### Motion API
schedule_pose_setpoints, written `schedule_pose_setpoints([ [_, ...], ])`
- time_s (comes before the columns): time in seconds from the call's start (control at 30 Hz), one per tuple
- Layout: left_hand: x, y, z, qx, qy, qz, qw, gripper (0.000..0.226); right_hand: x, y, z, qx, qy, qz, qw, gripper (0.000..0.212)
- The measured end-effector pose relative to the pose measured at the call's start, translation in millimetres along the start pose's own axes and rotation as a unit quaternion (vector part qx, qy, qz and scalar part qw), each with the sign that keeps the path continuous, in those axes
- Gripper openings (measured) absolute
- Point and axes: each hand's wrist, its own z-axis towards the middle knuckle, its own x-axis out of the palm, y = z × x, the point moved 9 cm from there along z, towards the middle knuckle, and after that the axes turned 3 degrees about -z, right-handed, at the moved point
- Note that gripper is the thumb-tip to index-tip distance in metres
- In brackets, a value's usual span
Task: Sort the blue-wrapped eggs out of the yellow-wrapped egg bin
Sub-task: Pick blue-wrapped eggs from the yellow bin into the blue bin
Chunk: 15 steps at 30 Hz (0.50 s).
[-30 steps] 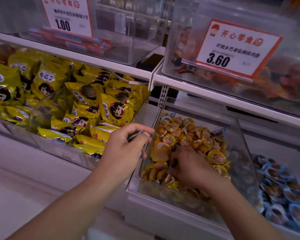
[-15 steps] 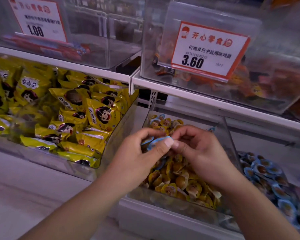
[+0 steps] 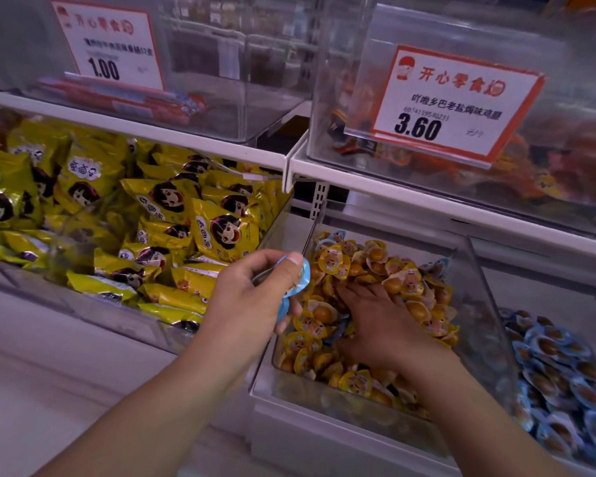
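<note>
At the far left, an open clear bin (image 3: pixel 83 297) holds yellow snack packets (image 3: pixel 217 232) printed with a cartoon face. Beside it, the left hand (image 3: pixel 245 304) hovers at the near left corner of the middle bin, thumb and curled fingers pinching a small bunch of blue-wrapped eggs (image 3: pixel 295 287); how many it holds is hard to make out. The clear middle bin (image 3: pixel 479 304) is heaped with yellow-wrapped eggs (image 3: pixel 331 261), and the right hand (image 3: pixel 379 321) lies palm-down on that pile, fingers spread flat among the wrappers. At the far right, a bin of blue-wrapped eggs (image 3: pixel 558 366) sits apart from both hands.
</note>
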Motion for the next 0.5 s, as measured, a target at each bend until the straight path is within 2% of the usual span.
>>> schedule_pose_setpoints([
  [0.17,4,-1,-2,-0.006,0.002,-0.003,1.0,0.016,-7,21,-5,-0.044,-0.051,-0.011,0.998,0.056],
  [0.37,5,-1,-1,-0.006,-0.009,0.003,1.0,0.016,-1,28,-5,-0.081,-0.015,-0.04,0.996,0.055],
  [0.5,7,-3,-3,0.003,-0.005,0.008,1.0,0.017,-3,25,-3,-0.061,-0.023,0.063,0.996,0.045],
])
